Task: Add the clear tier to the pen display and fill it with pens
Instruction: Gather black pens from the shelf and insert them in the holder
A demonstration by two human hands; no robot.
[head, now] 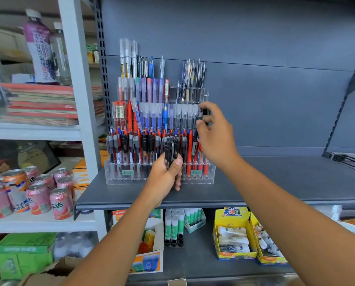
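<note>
On shelf (275, 178), pinching 1 pen (200, 117) with right hand (215, 133) at display's (120, 176) 3 o'clock, clutching spares (169, 150) in left hand (164, 180); seemingly nearing full.

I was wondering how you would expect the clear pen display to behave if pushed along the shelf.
Packed with pens, the pen display probably feels heavy, its clear plastic stiff. Pushed low, it would likely slide on the smooth grey shelf; pushed high, the tall back rows might tip.
</note>
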